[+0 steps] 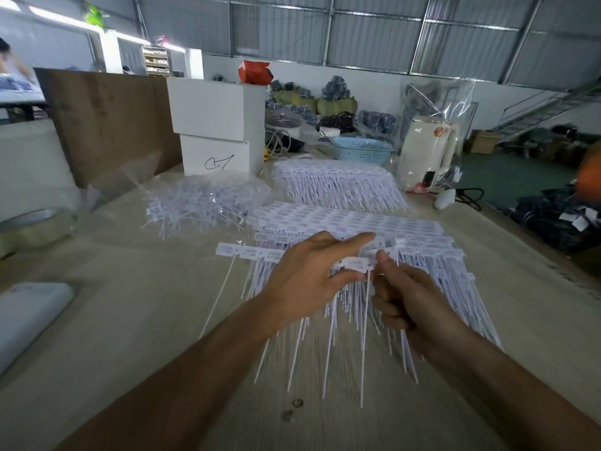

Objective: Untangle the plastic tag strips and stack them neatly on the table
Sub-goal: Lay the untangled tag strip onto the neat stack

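No legible txt; scribble on white box (214, 157).

Bare table (136, 314) is lying open toward nine o'clock. The near stack of tag strips (357, 222) is blocking twelve, white boxes (218, 125) are standing at eleven, a tangled pile (201, 203) crowding ten.
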Tool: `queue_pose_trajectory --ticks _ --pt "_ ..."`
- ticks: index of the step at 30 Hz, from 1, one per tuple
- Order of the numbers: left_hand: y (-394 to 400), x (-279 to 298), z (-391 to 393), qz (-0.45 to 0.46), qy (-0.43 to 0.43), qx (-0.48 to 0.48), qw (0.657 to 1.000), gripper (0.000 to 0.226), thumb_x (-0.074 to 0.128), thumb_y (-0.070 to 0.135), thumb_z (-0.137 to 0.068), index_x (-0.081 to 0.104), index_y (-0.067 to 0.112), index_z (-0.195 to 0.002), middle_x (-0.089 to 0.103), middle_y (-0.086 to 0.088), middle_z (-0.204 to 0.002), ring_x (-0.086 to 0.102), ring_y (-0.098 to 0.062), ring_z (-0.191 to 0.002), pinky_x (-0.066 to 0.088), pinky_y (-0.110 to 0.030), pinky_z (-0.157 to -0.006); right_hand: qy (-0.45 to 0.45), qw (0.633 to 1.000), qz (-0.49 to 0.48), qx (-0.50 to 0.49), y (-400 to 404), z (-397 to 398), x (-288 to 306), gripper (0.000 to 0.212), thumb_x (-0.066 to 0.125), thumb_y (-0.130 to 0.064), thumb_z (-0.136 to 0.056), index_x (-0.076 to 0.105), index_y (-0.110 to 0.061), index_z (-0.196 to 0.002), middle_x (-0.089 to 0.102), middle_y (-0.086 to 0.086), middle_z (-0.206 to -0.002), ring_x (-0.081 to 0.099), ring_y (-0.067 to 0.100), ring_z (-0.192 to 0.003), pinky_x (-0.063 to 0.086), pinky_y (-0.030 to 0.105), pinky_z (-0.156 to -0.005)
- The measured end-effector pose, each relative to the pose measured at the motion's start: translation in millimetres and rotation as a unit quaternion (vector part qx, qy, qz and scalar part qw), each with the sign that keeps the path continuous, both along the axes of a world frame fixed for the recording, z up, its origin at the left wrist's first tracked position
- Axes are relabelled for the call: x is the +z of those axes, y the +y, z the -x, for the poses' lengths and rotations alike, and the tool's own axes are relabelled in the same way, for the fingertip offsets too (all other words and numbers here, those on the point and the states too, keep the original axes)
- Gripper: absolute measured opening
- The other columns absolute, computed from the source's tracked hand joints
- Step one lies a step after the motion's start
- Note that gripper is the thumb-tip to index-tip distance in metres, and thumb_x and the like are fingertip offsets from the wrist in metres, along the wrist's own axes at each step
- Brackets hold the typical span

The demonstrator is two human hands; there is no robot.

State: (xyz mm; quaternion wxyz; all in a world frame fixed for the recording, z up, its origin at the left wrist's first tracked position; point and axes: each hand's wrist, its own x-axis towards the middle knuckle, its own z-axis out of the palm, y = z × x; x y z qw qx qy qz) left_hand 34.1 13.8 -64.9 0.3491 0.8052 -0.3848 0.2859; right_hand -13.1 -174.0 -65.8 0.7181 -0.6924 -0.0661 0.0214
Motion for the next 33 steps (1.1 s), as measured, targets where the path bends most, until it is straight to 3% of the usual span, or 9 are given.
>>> queue_pose_trajectory --ticks 6,11,14,18,21,25,28,31,33 --pt "-9 0 4 -0.025 -0.097 0.001 0.995 0.047 0.079 0.025 -0.083 0.065 0.015 -0.127 0.071 -0.002 -0.092 0.061 -0.018 -0.088 0.055 -0.037 -0.066 -0.02 0.998 0.05 -0.011 1 2 0 0.039 0.063 -0.048 -0.093 0.049 -0.019 -0.07 0.029 -0.003 -0.055 0.024 0.011 -0.045 0.021 0.022 -0.04" --pt "-7 3 5 -0.033 -0.099 0.004 0.994 0.032 0.064 0.028 -0.095 0.065 0.012 -0.123 0.071 -0.001 -0.107 0.062 -0.018 -0.098 0.052 -0.037 -0.081 -0.028 0.998 0.031 -0.05 -1 1 3 0.038 0.058 -0.047 -0.094 0.051 -0.017 -0.071 0.028 -0.003 -0.054 0.023 0.011 -0.043 0.024 0.021 -0.037" --pt "-2 3 3 -0.056 -0.111 0.017 0.992 0.03 0.061 0.012 -0.095 0.065 0.009 -0.124 0.071 -0.002 -0.11 0.061 -0.02 -0.099 0.051 -0.04 -0.081 0.0 0.997 0.002 -0.076 -5 -1 6 0.038 0.06 -0.05 -0.09 0.053 -0.017 -0.071 0.027 -0.001 -0.059 0.023 0.013 -0.049 0.022 0.023 -0.038" --pt "1 1 0 -0.085 -0.123 0.031 0.988 0.033 0.068 0.015 -0.092 0.067 0.007 -0.124 0.072 -0.006 -0.113 0.065 -0.026 -0.101 0.054 -0.044 -0.081 0.028 0.998 -0.032 -0.046 -5 0 3 0.038 0.06 -0.048 -0.093 0.05 -0.022 -0.067 0.021 0.003 -0.067 0.021 0.013 -0.053 0.021 0.022 -0.038" --pt "3 0 -2 -0.082 -0.123 0.02 0.989 0.026 0.065 0.014 -0.095 0.069 0.007 -0.12 0.073 -0.006 -0.109 0.065 -0.027 -0.096 0.055 -0.044 -0.077 -0.01 1.0 -0.001 -0.021 -3 1 5 0.042 0.057 -0.045 -0.096 0.041 -0.021 -0.065 0.022 -0.001 -0.06 0.019 0.013 -0.049 0.024 0.021 -0.039" --pt "2 -4 -5 -0.063 -0.078 0.003 0.995 0.023 0.059 0.013 -0.099 0.07 0.01 -0.119 0.073 -0.002 -0.109 0.064 -0.023 -0.096 0.054 -0.042 -0.077 -0.082 0.991 0.096 -0.05 -2 3 7 0.043 0.053 -0.043 -0.098 0.037 -0.012 -0.073 0.026 -0.005 -0.052 0.024 0.012 -0.043 0.026 0.023 -0.042" --pt "2 -4 -9 -0.044 -0.02 -0.017 0.999 0.025 0.054 0.015 -0.101 0.069 0.012 -0.122 0.072 0.0 -0.112 0.063 -0.019 -0.1 0.053 -0.043 -0.082 -0.11 0.986 0.112 -0.05 -2 5 7 0.042 0.052 -0.043 -0.097 0.039 -0.012 -0.072 0.026 -0.002 -0.054 0.023 0.013 -0.044 0.025 0.023 -0.042" --pt "2 -1 -10 -0.007 0.019 -0.049 0.999 0.023 0.057 0.012 -0.1 0.071 0.008 -0.118 0.074 -0.003 -0.106 0.065 -0.018 -0.095 0.052 -0.041 -0.082 -0.149 0.977 0.149 -0.042 1 6 9 0.032 0.05 -0.045 -0.093 0.057 -0.038 -0.063 0.029 -0.001 -0.055 0.026 0.011 -0.044 0.027 0.022 -0.042" --pt "1 0 -9 0.014 0.057 -0.064 0.996 0.02 0.059 0.009 -0.098 0.073 0.007 -0.113 0.074 -0.003 -0.103 0.066 -0.013 -0.093 0.052 -0.035 -0.082 -0.186 0.964 0.187 -0.045 0 7 8 0.03 0.048 -0.043 -0.094 0.059 -0.045 -0.066 0.034 0.001 -0.056 0.03 0.009 -0.044 0.029 0.021 -0.045"
